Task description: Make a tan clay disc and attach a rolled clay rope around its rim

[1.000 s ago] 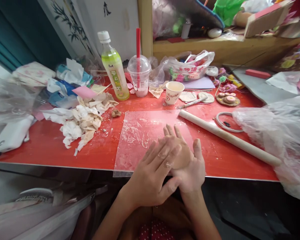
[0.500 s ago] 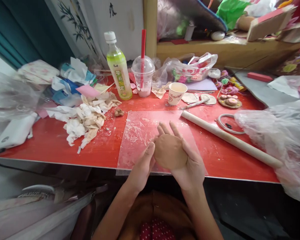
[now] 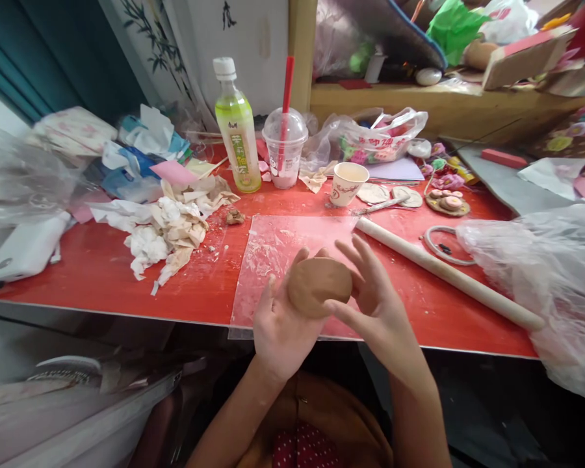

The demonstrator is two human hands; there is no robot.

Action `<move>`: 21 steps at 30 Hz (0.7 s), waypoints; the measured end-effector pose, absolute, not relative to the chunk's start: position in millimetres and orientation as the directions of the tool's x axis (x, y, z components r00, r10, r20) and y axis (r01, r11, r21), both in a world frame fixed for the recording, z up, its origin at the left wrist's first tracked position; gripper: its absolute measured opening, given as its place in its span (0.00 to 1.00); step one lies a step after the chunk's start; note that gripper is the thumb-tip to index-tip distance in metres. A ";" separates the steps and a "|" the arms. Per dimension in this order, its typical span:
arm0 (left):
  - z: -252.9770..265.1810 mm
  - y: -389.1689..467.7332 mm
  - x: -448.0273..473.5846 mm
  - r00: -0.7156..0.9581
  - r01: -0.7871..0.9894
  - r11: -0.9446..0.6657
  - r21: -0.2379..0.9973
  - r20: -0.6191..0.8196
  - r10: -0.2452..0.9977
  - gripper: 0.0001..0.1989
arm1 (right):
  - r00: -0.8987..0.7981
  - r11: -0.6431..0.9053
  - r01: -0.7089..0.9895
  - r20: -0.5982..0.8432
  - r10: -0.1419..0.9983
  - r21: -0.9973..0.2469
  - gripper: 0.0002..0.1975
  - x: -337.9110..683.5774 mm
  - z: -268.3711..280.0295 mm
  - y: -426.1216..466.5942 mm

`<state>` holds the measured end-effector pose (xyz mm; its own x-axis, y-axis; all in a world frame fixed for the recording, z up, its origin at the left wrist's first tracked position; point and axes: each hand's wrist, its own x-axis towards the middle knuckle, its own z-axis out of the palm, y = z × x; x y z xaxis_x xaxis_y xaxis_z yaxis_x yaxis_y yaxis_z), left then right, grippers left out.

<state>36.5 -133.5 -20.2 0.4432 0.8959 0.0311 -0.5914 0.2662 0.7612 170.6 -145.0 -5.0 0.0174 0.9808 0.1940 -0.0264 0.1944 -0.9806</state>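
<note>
A flat round disc of brown clay (image 3: 318,286) is held above the clear plastic sheet (image 3: 260,260), tilted with its far edge up. My left hand (image 3: 285,325) supports it from beneath on palm and fingers, the thumb apart at the left; some of its fingers are hidden behind the disc. My right hand (image 3: 377,312) curves around the disc's right side, its thumb at the near edge and its upper fingers spread beyond the far right edge.
A pale rolling pin (image 3: 448,273) lies right of the sheet, near a plastic bag (image 3: 556,273). Behind stand a paper cup (image 3: 348,185), a lidded plastic cup (image 3: 283,153) and a drink bottle (image 3: 237,136). Crumpled tissues (image 3: 168,227) lie at the left.
The disc has passed from lying on my right palm to my left palm and now tilts more. My right hand has turned to grip its right edge. The view has shifted slightly.
</note>
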 end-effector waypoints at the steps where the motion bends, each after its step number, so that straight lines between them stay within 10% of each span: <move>1: -20.6 -133.7 37.0 0.439 -0.540 0.239 0.807 0.027 0.898 0.30 | 0.010 0.170 0.006 0.170 0.985 -0.985 0.37 169.8 -6.6 -146.5; 6: -20.6 -135.3 39.2 0.431 -0.462 0.209 0.862 0.011 0.902 0.32 | 0.130 0.160 0.128 0.176 0.976 -0.979 0.20 166.8 -11.9 -144.3; 21: -24.3 -134.8 37.3 0.422 -0.482 0.199 0.853 0.027 0.906 0.30 | 0.076 0.212 0.353 0.254 0.964 -0.911 0.24 169.3 -16.6 -144.5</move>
